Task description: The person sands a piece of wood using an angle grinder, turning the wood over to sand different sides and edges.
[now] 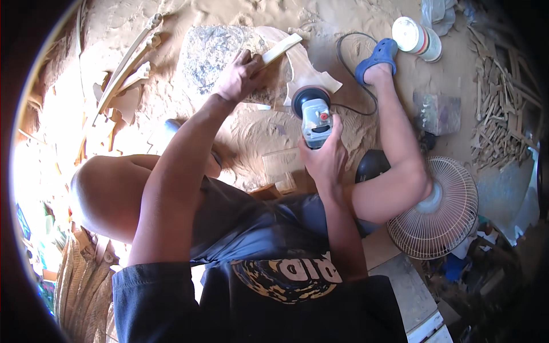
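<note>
My right hand (326,157) is wrapped round the body of an angle grinder (316,124) with a round black disc. The disc sits at the near edge of a flat, curved-cut piece of pale wood (303,67); whether it touches is hard to tell. My left hand (239,79) is closed over the near end of a straight wooden strip (283,48), which lies across the pale wood. Beneath both is a mottled grey block (211,51). Part of the strip is hidden under my left fingers.
A dark cable (338,51) loops over the sandy ground toward my foot in a blue clog (382,54). A white tub (420,40) lies beyond it. At my right knee stands a round caged fan (440,228). Wood offcuts (497,114) are heaped at far right, long sticks (123,68) at left.
</note>
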`<control>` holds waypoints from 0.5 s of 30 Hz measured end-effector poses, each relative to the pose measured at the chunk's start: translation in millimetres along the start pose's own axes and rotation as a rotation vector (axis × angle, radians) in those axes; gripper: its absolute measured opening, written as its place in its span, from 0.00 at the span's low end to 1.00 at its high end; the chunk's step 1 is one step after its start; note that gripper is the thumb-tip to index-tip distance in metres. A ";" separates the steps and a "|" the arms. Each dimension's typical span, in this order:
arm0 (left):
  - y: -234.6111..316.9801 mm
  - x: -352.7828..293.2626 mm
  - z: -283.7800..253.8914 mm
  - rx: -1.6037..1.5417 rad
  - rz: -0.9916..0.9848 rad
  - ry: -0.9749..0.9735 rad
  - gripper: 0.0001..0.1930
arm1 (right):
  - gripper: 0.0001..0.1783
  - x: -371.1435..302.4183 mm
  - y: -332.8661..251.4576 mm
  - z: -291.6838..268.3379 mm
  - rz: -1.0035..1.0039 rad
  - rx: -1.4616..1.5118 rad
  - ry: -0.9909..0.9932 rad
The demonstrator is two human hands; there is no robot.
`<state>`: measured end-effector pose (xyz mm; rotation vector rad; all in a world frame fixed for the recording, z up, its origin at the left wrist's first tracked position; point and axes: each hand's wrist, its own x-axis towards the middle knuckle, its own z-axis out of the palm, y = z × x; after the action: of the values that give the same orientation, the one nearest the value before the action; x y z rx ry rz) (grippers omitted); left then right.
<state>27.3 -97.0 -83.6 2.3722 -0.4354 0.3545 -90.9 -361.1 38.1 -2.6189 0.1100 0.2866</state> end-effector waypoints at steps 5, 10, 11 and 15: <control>-2.0 -5.1 7.0 0.015 -0.040 0.026 0.22 | 0.51 5.6 2.5 -3.4 0.046 0.051 0.009; -1.5 -4.7 7.3 -0.013 -0.041 0.010 0.22 | 0.52 -1.2 6.9 7.4 -0.052 0.002 -0.019; -2.4 -4.5 6.8 0.004 -0.029 0.015 0.22 | 0.51 -1.4 8.7 10.3 -0.074 0.025 0.071; -2.7 -5.7 4.5 0.029 0.010 0.025 0.21 | 0.52 7.2 12.4 -1.0 0.062 0.027 0.095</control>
<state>23.9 -96.9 -90.5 2.3916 -0.4330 0.3976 -85.3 -372.6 31.5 -2.6058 0.2257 0.1808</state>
